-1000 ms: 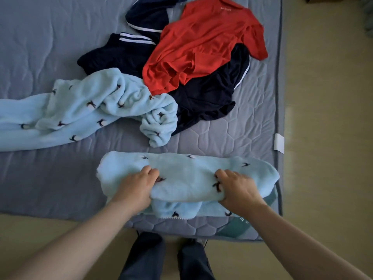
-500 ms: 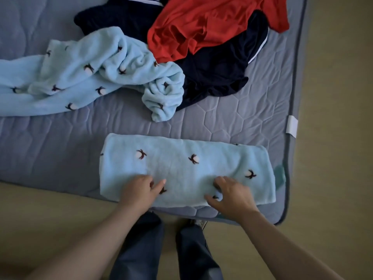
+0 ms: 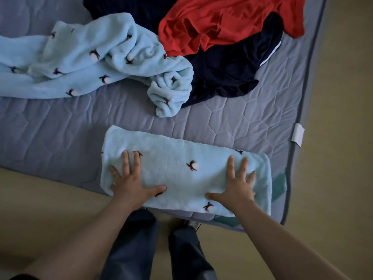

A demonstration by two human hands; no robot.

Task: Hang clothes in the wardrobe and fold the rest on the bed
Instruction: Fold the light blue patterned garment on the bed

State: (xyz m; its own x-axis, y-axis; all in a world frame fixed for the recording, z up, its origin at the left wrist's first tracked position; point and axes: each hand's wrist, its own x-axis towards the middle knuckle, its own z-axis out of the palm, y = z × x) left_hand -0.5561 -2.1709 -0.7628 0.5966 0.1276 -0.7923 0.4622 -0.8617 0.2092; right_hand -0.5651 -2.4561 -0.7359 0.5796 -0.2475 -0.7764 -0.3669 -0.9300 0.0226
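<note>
Item: folded blue fleece, bed's near edge; we are pressing it, left hand and right hand flat, fingers spread. Pending: second blue fleece, red shirt, navy garments.

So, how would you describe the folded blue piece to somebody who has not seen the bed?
On the grey quilted bed, look at the near edge by the right corner. The folded fleece lies there as a flat light blue rectangle under the left hand and right hand. The other fleece behind it has the same dark print but lies crumpled.
</note>
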